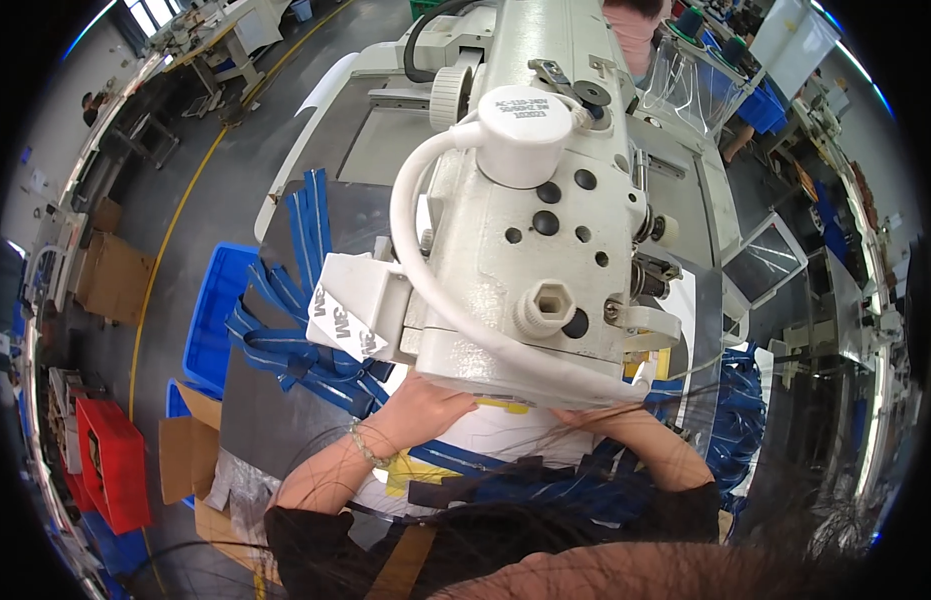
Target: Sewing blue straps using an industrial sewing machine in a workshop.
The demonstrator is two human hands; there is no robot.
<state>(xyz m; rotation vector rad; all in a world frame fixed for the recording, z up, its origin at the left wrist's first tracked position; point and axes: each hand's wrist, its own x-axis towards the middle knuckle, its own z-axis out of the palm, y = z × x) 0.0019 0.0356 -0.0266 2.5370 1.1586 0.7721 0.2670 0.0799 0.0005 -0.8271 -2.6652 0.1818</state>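
Observation:
A large white industrial sewing machine [485, 270] fills the middle, and both my hands reach in at its near end. My left hand [425, 408] is beside the left of the sewing head, fingers bent and pressed together; what they hold is hidden. Under the head's near right edge is my right hand [590, 418], its fingers mostly covered. Between the hands lies a white sheet [515, 425] with a bit of yellow. Blue zipper tape [460, 458] crosses in front of my wrists, and more dark blue strips [555, 490] lie nearest me.
Long blue zipper tapes [310, 365] pile on the grey table [275, 425] at left; another blue bundle [740, 410] hangs at right. Blue bins [220, 310], an open carton [190, 455] and a red crate [113, 465] stand on the floor. Another person [633, 35] is beyond the machine.

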